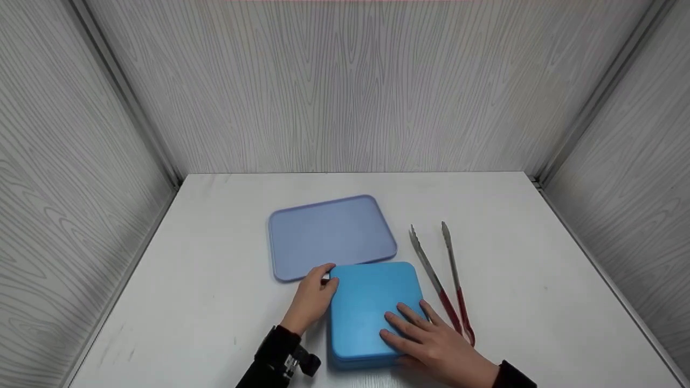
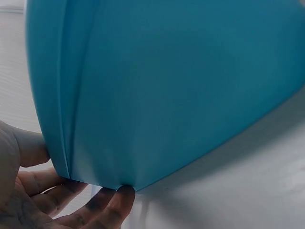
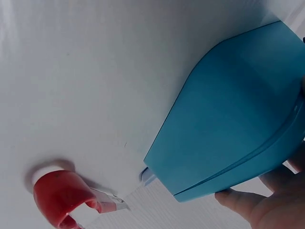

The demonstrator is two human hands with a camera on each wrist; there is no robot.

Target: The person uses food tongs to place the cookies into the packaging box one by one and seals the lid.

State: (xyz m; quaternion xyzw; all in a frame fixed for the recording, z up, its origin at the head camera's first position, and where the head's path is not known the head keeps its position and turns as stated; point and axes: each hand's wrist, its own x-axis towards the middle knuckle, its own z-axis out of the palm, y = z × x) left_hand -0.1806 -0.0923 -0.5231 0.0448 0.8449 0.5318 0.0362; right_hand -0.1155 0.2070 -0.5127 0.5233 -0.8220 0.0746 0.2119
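A bright blue lidded box (image 1: 372, 307) stands at the front middle of the table, its lid seam running along the side in both wrist views. My left hand (image 1: 312, 299) grips its far left corner, thumb at the left side and fingers round the far side. In the left wrist view the fingertips (image 2: 125, 193) curl at the box's far edge. My right hand (image 1: 431, 345) rests on the lid's near right part with fingers straight and spread. Seen from the right wrist, one fingertip (image 3: 224, 195) lies at the lid's edge.
A flat periwinkle tray (image 1: 331, 234) lies just behind the box. Metal tongs (image 1: 431, 269) with red handles lie spread to the right, their hinge end (image 3: 62, 193) near the right hand. Grey wood-grain panels (image 1: 350, 86) enclose the white table (image 1: 226, 302) at the back and sides.
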